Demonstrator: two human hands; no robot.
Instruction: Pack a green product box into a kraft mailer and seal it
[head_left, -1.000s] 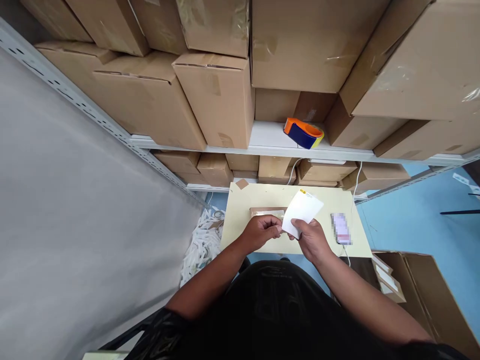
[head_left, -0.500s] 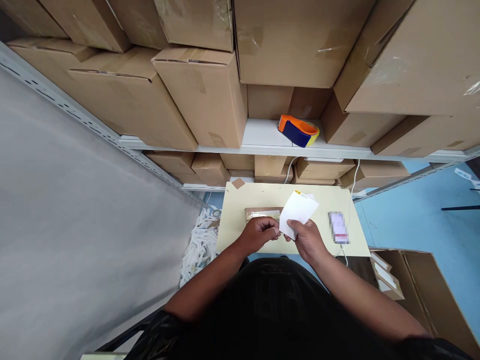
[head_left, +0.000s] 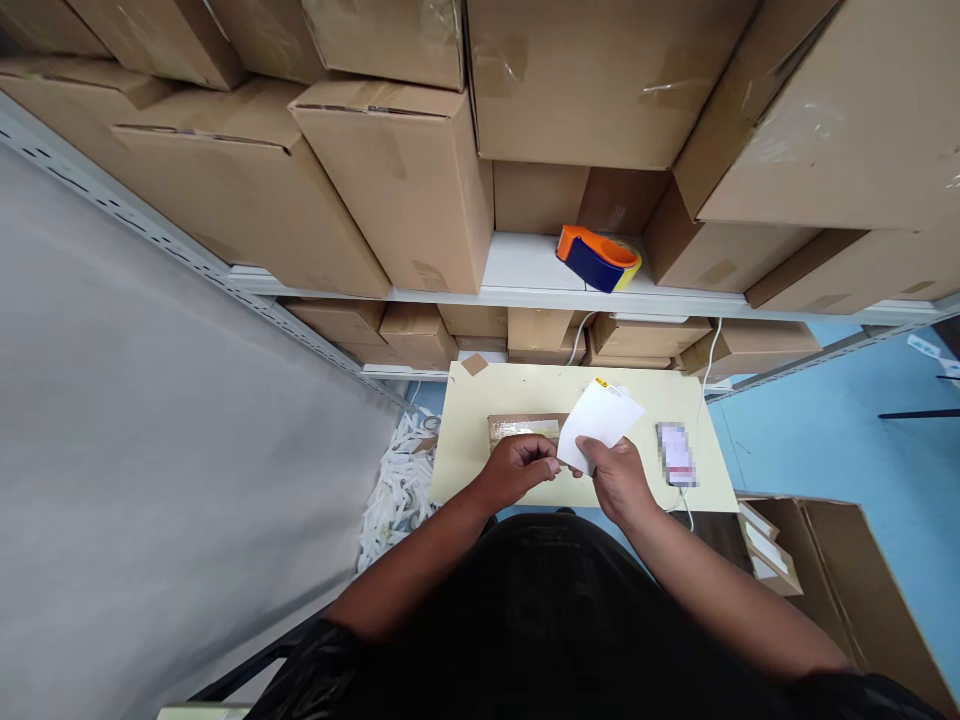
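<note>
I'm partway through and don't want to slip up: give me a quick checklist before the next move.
1. White sheet secure in right hand: ok, held between thumb and fingers.
2. Left hand gripping the sheet's edge: cannot tell; fingertips are at its lower left corner.
3. Taped box fully in view: not ok, partly covered by the left hand and sheet.
4. Phone apart from both hands: ok, on the table right of them.
5. Tape dispenser off the table: ok, on the shelf.
</note>
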